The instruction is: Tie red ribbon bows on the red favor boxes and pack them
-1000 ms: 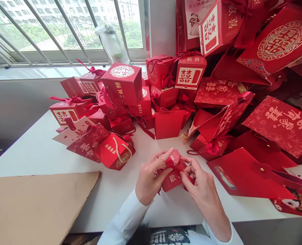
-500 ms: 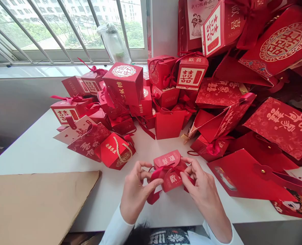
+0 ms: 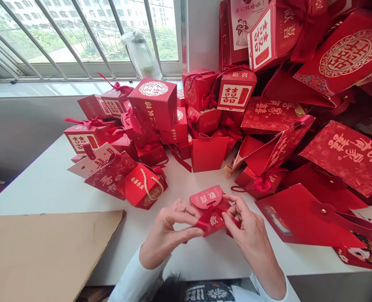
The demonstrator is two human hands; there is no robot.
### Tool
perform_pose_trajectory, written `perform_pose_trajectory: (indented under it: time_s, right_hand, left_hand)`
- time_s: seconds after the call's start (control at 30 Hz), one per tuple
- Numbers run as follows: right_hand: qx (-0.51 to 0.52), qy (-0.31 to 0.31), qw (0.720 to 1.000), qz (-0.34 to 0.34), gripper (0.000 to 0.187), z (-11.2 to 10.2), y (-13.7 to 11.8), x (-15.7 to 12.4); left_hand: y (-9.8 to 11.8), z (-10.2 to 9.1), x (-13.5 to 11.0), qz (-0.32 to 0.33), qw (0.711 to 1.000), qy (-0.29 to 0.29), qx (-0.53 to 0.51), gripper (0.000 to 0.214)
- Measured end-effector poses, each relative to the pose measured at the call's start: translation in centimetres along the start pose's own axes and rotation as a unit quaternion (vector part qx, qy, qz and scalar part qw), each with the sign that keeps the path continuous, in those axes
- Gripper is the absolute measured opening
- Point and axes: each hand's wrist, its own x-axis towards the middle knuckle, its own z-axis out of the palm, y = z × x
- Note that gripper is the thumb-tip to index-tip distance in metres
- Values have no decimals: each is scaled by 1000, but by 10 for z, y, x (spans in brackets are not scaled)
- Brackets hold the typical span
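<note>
A small red gift box (image 3: pixel 213 222) with a rounded flap printed with gold-edged characters (image 3: pixel 206 197) sits in front of me, held just above the white table (image 3: pixel 79 197). My right hand (image 3: pixel 248 224) grips the box's right side, with its fingers on the ribbon near the knot. My left hand (image 3: pixel 170 222) pinches a dark red satin ribbon (image 3: pixel 204 220) between thumb and fingers at the box's front. The ribbon's knot is partly hidden by my fingers.
A heap of red gift boxes (image 3: pixel 152 105) stands beyond my hands, and large red gift bags (image 3: pixel 343 63) pile up at the right. A flat red folder (image 3: pixel 299 218) lies close to my right hand. A cardboard sheet (image 3: pixel 41 251) covers the table's near left corner.
My left hand has shifted left and drawn the ribbon tighter across the box. The ribbon tail no longer hangs below the box. My right hand stays nearly in place.
</note>
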Motion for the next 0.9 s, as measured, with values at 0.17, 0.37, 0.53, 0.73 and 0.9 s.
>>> perform_pose_trajectory:
  time_s: [0.17, 0.37, 0.53, 0.73, 0.9]
  right_hand:
    - [9, 1, 1000, -8, 31, -1, -2, 0]
    - [6, 13, 1000, -15, 30, -1, -2, -1]
    - [3, 15, 1000, -16, 30, -1, -1, 0]
    - [10, 12, 1000, -18, 30, 0, 0, 0]
    - [42, 1, 999, -10, 29, -3, -3, -1]
  left_hand:
    - [-18, 27, 34, 163, 983, 80, 11, 13]
    - [-35, 41, 36, 243, 950, 156, 116, 17]
    - [-36, 36, 28, 270, 925, 160, 213, 19]
    - [-41, 36, 25, 295, 911, 138, 252, 21]
    - [-46, 41, 24, 268, 910, 162, 272, 24]
